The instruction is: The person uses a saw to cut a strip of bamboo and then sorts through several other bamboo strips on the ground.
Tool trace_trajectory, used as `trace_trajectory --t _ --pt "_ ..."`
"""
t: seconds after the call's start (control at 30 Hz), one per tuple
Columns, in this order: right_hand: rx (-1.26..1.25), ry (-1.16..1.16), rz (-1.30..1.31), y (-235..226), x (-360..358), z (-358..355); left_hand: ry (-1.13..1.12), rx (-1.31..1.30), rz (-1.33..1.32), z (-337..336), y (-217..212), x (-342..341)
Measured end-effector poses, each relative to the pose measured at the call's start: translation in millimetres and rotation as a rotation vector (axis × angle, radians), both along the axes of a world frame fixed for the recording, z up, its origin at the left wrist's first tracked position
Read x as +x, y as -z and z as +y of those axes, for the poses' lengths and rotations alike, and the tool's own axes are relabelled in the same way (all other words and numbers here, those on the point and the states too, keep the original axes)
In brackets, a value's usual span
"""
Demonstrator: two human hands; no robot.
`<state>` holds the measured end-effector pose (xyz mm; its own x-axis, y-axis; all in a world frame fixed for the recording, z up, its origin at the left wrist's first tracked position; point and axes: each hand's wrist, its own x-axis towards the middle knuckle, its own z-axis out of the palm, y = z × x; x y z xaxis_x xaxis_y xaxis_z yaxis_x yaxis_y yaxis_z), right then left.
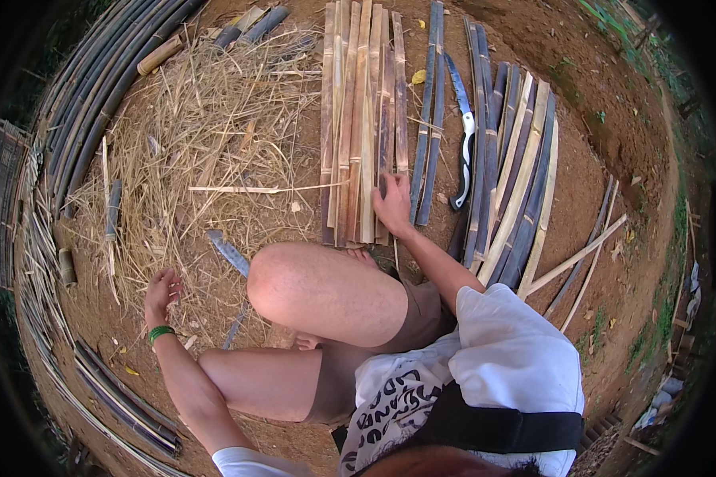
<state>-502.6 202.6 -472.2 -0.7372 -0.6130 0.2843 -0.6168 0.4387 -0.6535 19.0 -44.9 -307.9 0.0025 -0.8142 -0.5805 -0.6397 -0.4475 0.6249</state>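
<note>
Under the right hand [392, 203], whose grip I cannot tell, lie bamboo strips [355, 119]; the left hand [163, 296] hangs loosely open.

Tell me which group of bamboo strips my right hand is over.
The tan stack: your right hand overlaps its near end. The dark pair lies just right of that hand, and the mixed-colour group lies farther right, past the saw.

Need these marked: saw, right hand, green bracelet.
Saw [468, 126]: head view, on the white part of its handle.
Right hand [394, 208]: head view, on the back of the hand.
Green bracelet [161, 332]: head view, on its band.
</note>
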Motion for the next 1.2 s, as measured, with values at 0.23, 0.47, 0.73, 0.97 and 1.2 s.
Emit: trace_trajectory --t 0.23,0.47,0.73,0.97,1.2 --pt "0.292 -0.192 -0.177 -24.4 20.2 -20.1 0.015 0.002 0.045 -4.9 4.7 2.3" --pt "0.200 -0.132 -0.080 -8.8 30.5 -25.9 0.029 0.027 0.034 -3.0 1.9 5.0" --pt "0.267 -0.114 -0.187 -12.1 36.0 -33.3 0.003 0.017 0.040 -3.4 2.2 -3.2" --pt "0.296 -0.053 -0.272 -29.1 32.3 -40.4 0.008 -0.003 0.014 0.0 -1.8 -2.2" --pt "0.201 0.044 -0.270 -6.8 35.7 -45.7 0.033 0.011 0.014 -10.6 6.5 -2.6"
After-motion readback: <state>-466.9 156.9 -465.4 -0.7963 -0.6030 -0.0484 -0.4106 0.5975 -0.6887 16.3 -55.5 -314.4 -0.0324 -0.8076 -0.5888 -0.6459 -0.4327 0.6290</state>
